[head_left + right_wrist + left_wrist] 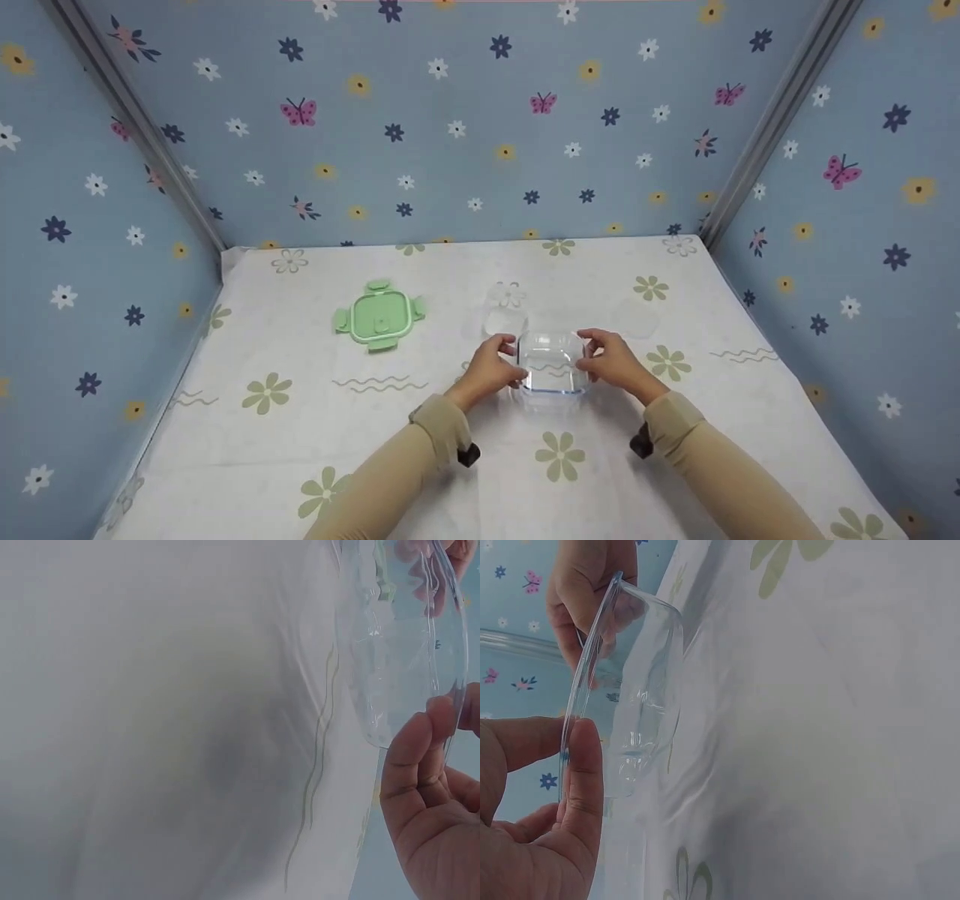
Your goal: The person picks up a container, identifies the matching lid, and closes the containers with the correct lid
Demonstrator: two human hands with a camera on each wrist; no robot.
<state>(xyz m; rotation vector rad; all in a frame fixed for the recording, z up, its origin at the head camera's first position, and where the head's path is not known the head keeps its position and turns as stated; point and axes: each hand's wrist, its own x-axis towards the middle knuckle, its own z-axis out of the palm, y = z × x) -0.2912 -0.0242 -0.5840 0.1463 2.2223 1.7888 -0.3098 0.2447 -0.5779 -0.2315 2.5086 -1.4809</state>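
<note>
A clear square glass container stands on the flowered tablecloth near the middle. My left hand pinches its left rim and my right hand pinches its right rim. In the left wrist view my left hand has its thumb on the rim of the container, with the right hand at the far side. The right wrist view shows my right hand with fingertips on the container's edge. A green lid with flaps lies flat to the left, apart from both hands.
Two more clear pieces, hard to make out, lie behind the container: one just behind it, one to the back right. Blue flowered walls close in the table on three sides.
</note>
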